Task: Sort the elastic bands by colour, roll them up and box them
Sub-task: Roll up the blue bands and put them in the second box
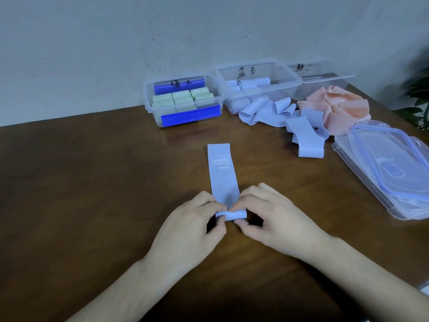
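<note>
Roughly the middle of the job, by the look of it. The green box [183, 102] at the back left is packed with rolled green bands and looks finished, though its lid hasn't been put on. The blue box [256, 86] next to it has a few pale blue rolls dropped in, maybe four or so; hard to count through the plastic.

Right now a blue band [221, 175] is laid flat on the wooden table [92, 182], running away from the person, with its near end already curled into a small roll. That roll is pinched from both sides: the left hand [197, 221] is clamped on its left end, the right hand [267, 217] on its right end, thumbs underneath. Most of the strip is not yet wound.

Still left: a loose pile of blue bands [285, 119] sitting just in front of the blue box, and a heap of pink bands [334, 108] beside the pink box [320, 82], which seems to have nothing rolled in it. Two spare lids [390, 168] are stacked at the right edge.
</note>
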### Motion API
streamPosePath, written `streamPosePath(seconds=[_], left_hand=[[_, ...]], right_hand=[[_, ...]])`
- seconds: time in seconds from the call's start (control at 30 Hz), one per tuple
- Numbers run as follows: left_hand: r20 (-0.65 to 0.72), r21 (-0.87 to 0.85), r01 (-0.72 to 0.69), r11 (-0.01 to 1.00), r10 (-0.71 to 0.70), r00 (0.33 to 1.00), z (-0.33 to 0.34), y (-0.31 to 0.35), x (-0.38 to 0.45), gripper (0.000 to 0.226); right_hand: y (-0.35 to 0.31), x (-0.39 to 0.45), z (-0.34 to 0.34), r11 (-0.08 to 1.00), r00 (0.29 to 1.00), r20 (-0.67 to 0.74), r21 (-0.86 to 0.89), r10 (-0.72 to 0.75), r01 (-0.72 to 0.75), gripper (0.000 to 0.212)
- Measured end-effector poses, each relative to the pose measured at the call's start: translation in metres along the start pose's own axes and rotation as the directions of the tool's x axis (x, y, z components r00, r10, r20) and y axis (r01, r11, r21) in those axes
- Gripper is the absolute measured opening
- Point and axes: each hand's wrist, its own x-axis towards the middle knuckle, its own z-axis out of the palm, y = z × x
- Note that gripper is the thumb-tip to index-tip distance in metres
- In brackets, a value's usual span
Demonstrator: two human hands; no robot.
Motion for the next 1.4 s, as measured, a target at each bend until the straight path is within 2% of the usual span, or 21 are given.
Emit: streamPosePath(seconds=[0.1, 0.23, 0.37, 0.57, 0.73, 0.9, 1.03, 1.23, 1.4], left_hand=[[-0.034, -0.014, -0.048, 0.999, 0.048, 0.998, -0.002, 0.001, -0.002, 0.020], [-0.050, 0.082, -0.105, 0.991, 0.109, 0.993, -0.001, -0.002, 0.000, 0.017], [-0.052, 0.072, -0.094, 0.993, 0.098, 0.994, 0.000, -0.004, 0.004, 0.019], [-0.070, -0.001, -0.070, 0.998, 0.070, 0.995, -0.001, -0.005, 0.005, 0.016], [-0.062, 0.082, -0.119, 0.990, 0.124, 0.990, -0.001, -0.005, 0.008, 0.020], [-0.058, 0.061, -0.071, 0.996, 0.075, 0.996, -0.003, -0.010, 0.016, 0.019], [-0.027, 0.037, -0.028, 0.999, 0.029, 0.999, -0.004, -0.012, 0.021, 0.022], [-0.041, 0.073, -0.046, 0.996, 0.049, 0.998, -0.005, -0.013, 0.024, 0.021], [-0.053, 0.103, -0.030, 0.994, 0.036, 0.998, -0.004, -0.013, 0.029, 0.022]], right_hand=[[0.003, 0.004, 0.000, 1.000, 1.000, 0.004, 0.019, 0.017, -0.017, 0.022], [0.006, 0.009, 0.000, 0.999, 1.000, 0.007, 0.014, 0.028, -0.029, 0.024], [0.007, 0.013, -0.002, 1.000, 1.000, -0.015, -0.009, 0.011, -0.012, 0.028], [0.011, 0.014, 0.000, 1.000, 1.000, -0.027, 0.019, 0.006, -0.005, 0.020], [0.014, 0.021, 0.000, 0.996, 0.998, -0.007, 0.060, 0.062, -0.061, 0.020], [0.016, 0.024, -0.001, 0.999, 0.997, -0.062, 0.007, 0.046, -0.045, 0.029], [0.018, 0.024, 0.000, 0.999, 0.998, -0.054, -0.004, 0.043, -0.043, 0.023], [0.025, 0.030, 0.002, 0.997, 0.995, -0.062, 0.035, 0.077, -0.075, 0.025], [0.025, 0.034, 0.002, 0.997, 0.994, -0.080, -0.011, 0.074, -0.075, 0.029]])
